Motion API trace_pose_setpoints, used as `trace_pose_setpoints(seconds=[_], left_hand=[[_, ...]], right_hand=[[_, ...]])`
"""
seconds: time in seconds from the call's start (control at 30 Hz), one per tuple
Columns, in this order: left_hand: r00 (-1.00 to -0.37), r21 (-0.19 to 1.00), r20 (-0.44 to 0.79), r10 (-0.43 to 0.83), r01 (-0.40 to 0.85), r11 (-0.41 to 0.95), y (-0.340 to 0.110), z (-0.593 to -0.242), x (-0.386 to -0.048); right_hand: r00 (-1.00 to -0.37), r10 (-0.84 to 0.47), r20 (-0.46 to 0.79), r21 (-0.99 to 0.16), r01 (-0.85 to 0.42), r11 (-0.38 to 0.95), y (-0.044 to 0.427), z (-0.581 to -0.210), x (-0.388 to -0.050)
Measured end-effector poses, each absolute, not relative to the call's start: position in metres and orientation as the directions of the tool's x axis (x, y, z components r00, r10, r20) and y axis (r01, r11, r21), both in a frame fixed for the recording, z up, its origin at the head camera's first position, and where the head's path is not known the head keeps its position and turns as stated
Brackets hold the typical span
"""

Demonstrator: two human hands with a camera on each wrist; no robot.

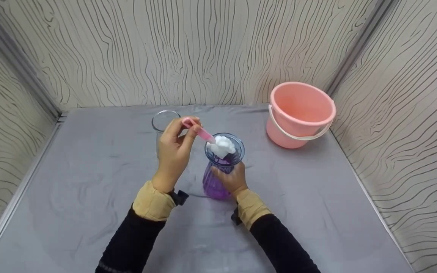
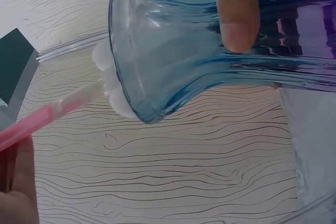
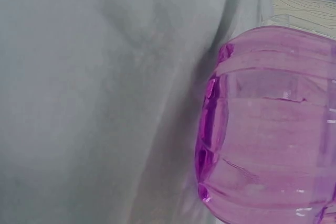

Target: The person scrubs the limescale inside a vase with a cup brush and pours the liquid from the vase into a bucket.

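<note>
My left hand pinches the looped pink handle of a sponge bottle brush. Its white sponge head sits in the flared mouth of a glass vase, partly above the rim. In the left wrist view, white lobes of the sponge stick out past the blue rim of the vase. Around the vase's neck, my right hand grips with the thumb in front. The glass fades from blue at the top to purple at the base, and the right wrist view shows its ribbed purple bottom.
Behind my left hand stands a clear glass vessel, partly hidden by it. A pink bucket with a white handle is at the back right. Grey cloth covers the table, and wood-patterned panels enclose it at the back and sides.
</note>
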State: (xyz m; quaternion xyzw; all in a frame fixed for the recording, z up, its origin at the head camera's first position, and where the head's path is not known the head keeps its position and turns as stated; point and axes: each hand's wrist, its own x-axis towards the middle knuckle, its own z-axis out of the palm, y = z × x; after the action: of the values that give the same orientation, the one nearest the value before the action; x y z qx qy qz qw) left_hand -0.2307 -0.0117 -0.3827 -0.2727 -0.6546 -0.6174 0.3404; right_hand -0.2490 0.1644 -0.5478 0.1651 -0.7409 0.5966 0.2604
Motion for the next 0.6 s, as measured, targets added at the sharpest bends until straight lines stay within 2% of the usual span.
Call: trace_pose_setpoints(seconds=[0.3, 0.6], left_hand=[[-0.614, 0.605, 0.788, 0.043, 0.786, 0.128, -0.007, -0.381, -0.228], [-0.607, 0.59, 0.789, 0.096, 0.791, 0.161, -0.003, -0.382, -0.23]], right_hand=[[-0.818, 0.079, 0.569, -0.805, -0.536, 0.254, 0.16, -0.528, -0.238], [-0.823, 0.092, 0.561, -0.813, -0.528, 0.245, 0.164, -0.547, -0.246]])
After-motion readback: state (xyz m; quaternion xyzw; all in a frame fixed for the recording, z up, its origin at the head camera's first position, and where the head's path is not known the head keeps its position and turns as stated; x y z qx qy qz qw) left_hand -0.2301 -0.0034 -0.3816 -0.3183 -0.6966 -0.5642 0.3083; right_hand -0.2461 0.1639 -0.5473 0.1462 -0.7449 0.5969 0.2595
